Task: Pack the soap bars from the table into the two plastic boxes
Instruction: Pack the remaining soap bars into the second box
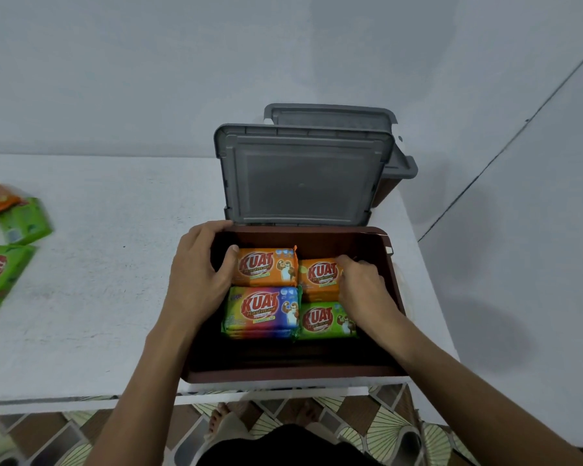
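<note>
Both hands in the near box (293,373), nudging soap bars square.
Left hand (196,277) spread on orange bar (266,267), right hand (364,287) pinching another (318,275); next, bars on the bench (98,264).

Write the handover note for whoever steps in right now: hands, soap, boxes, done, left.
Left hand: on the near box's left wall, thumb against the upper orange bar; not gripping it.
Right hand: resting on the right orange bar, seating it.
Near box: lid open; top layer shows four bars: two orange, one rainbow, one green. Front strip unfilled.
Second box: behind the first, lid raised, contents hidden.
Left: loose bars at the table's far left, green and orange.
</note>
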A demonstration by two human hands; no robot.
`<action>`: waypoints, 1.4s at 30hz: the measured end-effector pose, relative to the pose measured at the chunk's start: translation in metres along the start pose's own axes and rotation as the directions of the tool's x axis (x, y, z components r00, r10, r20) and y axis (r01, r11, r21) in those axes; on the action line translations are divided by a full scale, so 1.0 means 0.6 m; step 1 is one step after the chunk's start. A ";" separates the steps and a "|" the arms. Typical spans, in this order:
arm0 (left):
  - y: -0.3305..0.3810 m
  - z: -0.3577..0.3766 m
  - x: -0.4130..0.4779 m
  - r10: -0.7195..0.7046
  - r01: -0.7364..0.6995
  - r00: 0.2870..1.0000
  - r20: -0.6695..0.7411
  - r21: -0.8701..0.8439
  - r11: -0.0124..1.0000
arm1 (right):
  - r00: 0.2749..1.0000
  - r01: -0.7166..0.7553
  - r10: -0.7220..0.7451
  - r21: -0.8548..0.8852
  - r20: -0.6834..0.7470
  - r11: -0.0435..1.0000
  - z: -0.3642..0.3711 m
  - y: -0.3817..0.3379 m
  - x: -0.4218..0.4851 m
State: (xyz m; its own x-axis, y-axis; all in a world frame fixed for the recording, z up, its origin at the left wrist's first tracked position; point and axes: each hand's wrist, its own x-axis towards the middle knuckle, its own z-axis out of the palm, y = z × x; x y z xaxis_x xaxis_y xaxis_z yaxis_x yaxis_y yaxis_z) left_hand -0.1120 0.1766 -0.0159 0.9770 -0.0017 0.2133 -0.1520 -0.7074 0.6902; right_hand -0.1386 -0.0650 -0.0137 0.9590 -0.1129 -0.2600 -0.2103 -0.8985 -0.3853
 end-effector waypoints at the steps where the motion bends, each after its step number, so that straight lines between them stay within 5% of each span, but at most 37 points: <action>1: 0.000 0.000 0.000 0.003 -0.003 1.000 0.002 0.001 1.000 | 1.000 0.002 -0.002 0.006 0.003 1.000 -0.001 -0.001 -0.001; 10: -0.009 -0.012 -0.001 0.071 -0.070 0.997 0.041 -0.020 0.997 | 0.992 0.032 -0.020 0.092 -0.124 0.995 -0.067 -0.009 -0.001; 14: -0.024 -0.039 0.003 0.128 -0.124 0.988 0.092 -0.046 0.991 | 0.987 0.115 -0.067 0.352 -0.144 0.929 -0.093 -0.041 0.006; 21: -0.107 -0.127 0.010 0.073 -0.070 0.997 0.035 -0.060 0.996 | 0.939 0.342 -0.314 0.470 -0.141 0.813 -0.065 -0.202 0.020; 31: -0.308 -0.308 -0.020 -0.190 0.206 0.973 -0.131 0.119 0.971 | 0.789 0.555 -0.614 0.407 0.018 0.725 0.086 -0.504 0.087; 36: -0.399 -0.376 -0.041 -0.361 0.401 0.908 -0.211 0.196 0.895 | 0.625 0.731 -0.763 0.219 0.165 0.646 0.189 -0.625 0.121; 42: -0.490 -0.413 -0.065 -0.518 0.515 0.852 -0.075 0.289 0.807 | 0.450 0.875 -0.810 -0.003 0.377 0.484 0.295 -0.737 0.150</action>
State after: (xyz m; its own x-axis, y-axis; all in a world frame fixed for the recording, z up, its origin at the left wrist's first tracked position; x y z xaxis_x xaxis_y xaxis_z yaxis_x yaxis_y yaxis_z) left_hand -0.1423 0.5598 -0.0559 0.9003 0.4173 -0.1238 0.4239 -0.7757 0.4675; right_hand 0.0067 0.3971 -0.0234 0.5297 0.8368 -0.1387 0.7377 -0.5352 -0.4115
